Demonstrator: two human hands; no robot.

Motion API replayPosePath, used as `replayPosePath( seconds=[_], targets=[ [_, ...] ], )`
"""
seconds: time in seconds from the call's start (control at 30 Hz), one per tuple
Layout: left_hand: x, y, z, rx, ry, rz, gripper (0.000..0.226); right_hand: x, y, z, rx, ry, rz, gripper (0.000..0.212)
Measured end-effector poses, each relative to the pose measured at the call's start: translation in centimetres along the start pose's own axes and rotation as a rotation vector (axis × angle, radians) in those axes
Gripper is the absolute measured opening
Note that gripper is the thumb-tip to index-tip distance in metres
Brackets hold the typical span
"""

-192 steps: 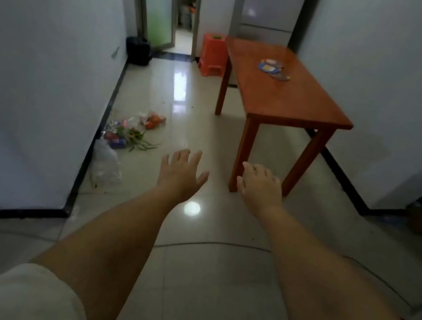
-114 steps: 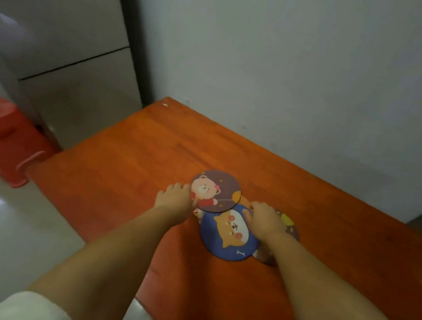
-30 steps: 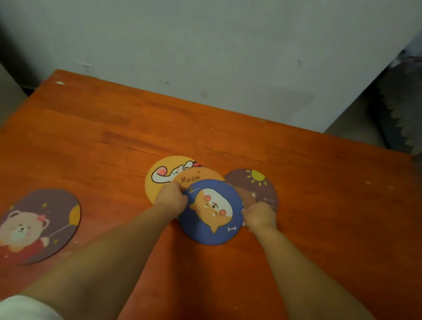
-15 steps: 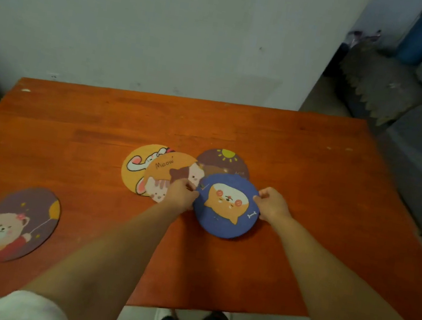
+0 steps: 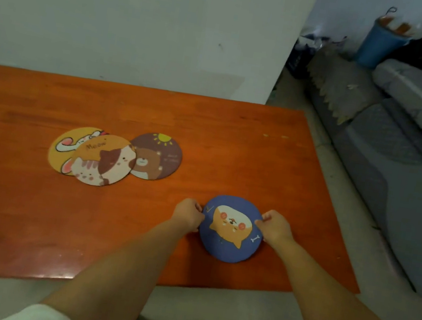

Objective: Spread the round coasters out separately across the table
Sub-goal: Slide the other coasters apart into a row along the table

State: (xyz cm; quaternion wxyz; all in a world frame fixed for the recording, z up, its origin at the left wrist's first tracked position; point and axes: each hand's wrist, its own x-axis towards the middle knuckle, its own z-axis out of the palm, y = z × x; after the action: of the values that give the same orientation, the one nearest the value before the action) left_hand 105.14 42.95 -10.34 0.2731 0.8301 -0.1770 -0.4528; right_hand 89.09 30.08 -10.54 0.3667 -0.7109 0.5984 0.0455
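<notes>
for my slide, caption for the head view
Both hands grip the blue dog coaster apart from three overlapping coasters on the orange table.

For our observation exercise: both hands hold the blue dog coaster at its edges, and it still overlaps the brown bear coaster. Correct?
Not quite. The head view shows both hands, left and right, on the blue dog coaster, but it lies apart from the brown bear coaster, with bare table between them.

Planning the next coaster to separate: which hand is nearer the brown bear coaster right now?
Left. The left hand grips the blue coaster's left edge, below and slightly right of the brown bear coaster. The right hand grips its right edge, farther away.
</notes>
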Motion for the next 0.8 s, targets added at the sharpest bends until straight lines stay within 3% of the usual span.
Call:
replayPosePath(
  seconds=[0.17, 0.23, 0.27, 0.37, 0.43, 0.8],
  targets=[
    [0.3, -0.8, 1.2, 0.249, 0.089, 0.049, 0.035, 0.4, 1.1, 0.6, -0.204, -0.049, -0.082, 0.014],
    [0.3, -0.7, 1.1, 0.306, 0.082, 0.061, 0.02, 0.4, 0.7, 0.6, -0.282, -0.06, -0.097, 0.03],
    [0.3, -0.6, 0.9, 0.32, 0.076, 0.072, 0.009, 0.5, 0.4, 0.5, -0.304, -0.057, -0.095, 0.036],
    [0.9, -1.0, 0.1, 0.281, 0.083, 0.095, 0.021, 0.7, -0.8, 0.2, -0.334, -0.056, -0.098, 0.044],
    [1.1, -1.4, -1.4, 0.246, 0.105, 0.109, 0.015, 1.0, -2.3, 0.3, -0.344, -0.053, -0.123, 0.043],
    [4.1, -9.1, -22.2, 0.076, 0.419, -0.026, 0.024, 0.1, -21.0, 11.3, -0.189, -0.137, -0.353, 0.019]
  ],
)
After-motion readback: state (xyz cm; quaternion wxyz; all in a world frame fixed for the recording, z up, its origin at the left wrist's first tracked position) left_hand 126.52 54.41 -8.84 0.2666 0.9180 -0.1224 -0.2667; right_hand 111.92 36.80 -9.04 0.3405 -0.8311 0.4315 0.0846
